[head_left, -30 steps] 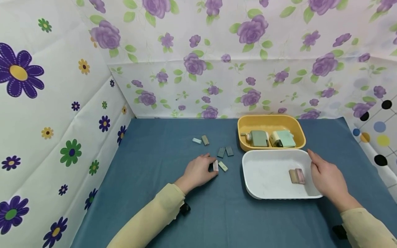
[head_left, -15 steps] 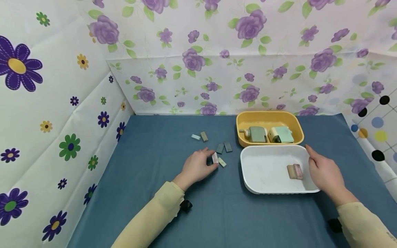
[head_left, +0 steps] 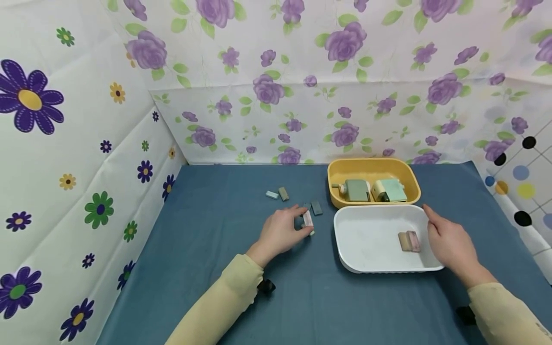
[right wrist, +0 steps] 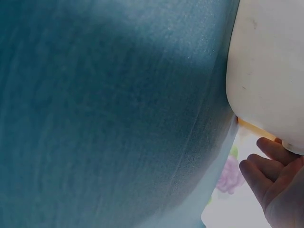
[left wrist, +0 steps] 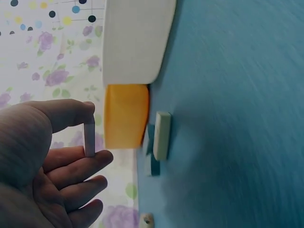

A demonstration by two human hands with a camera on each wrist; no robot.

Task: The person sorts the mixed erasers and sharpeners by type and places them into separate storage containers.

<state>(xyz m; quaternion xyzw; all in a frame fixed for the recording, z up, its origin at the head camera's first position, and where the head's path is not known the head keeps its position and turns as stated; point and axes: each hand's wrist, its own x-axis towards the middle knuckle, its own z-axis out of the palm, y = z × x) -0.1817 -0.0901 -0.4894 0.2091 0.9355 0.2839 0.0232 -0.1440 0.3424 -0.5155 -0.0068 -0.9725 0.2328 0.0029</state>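
My left hand pinches a small pinkish-white eraser between thumb and fingers, just above the cloth. In the left wrist view the same eraser stands upright between thumb and finger, the other fingers loosely spread. Beneath it a pale green eraser lies beside dark grey-green ones, partly hidden by the hand in the head view. My right hand grips the right rim of a white tray. Inside that tray lie a tan eraser and a pinkish eraser, side by side.
Behind the white tray stands a yellow tray holding a dark green crank sharpener and a mint one. A pale blue eraser and an olive eraser lie farther left. Flowered sheets enclose the blue cloth.
My left hand has picked up the pinkish-white eraser and moved slightly right with it, now over the pale green one. The right hand stays at the white tray's rim.
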